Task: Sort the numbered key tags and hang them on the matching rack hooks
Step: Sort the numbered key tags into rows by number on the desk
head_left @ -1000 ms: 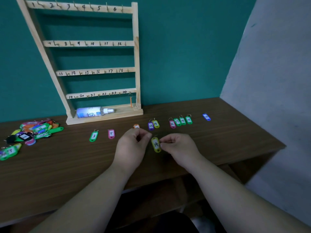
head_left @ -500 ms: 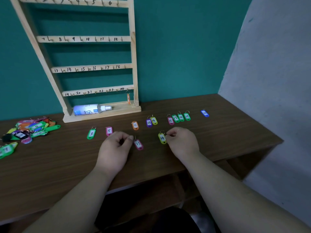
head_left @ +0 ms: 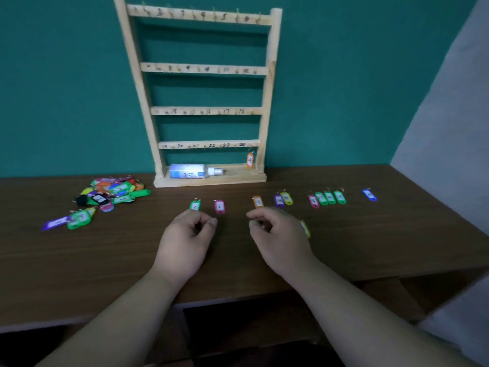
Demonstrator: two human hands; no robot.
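Both hands low over the table (head_left: 105,260), backs up, shifted leftward since half a second ago. Left hand (head_left: 185,239) now just below the green tag (head_left: 195,206) and the pink tag marked 5 (head_left: 219,206). Fingers curled in, thumb tip near the forefinger, nothing seen between them. No longer beside the pink tag marked 11, now out of sight.

Right hand (head_left: 280,239) now below the orange tag (head_left: 258,202) of the row, fingertips bunched together. Cannot tell whether pinching anything.

Yellow tag (head_left: 305,229), earlier at the right fingertips, now peeking out at the outer edge of that hand, mostly hidden.

Rest of the row unmoved: purple and yellow pair (head_left: 279,200), red tag (head_left: 313,201), three green tags (head_left: 330,197), blue tag (head_left: 369,194) farthest right. Heap of unsorted tags (head_left: 111,193) at the left.

Rack (head_left: 206,111) against the wall, top rail more fully in view than before. Hanging orange tag (head_left: 249,160) at hook 24, bottle (head_left: 193,171) lying on the base.
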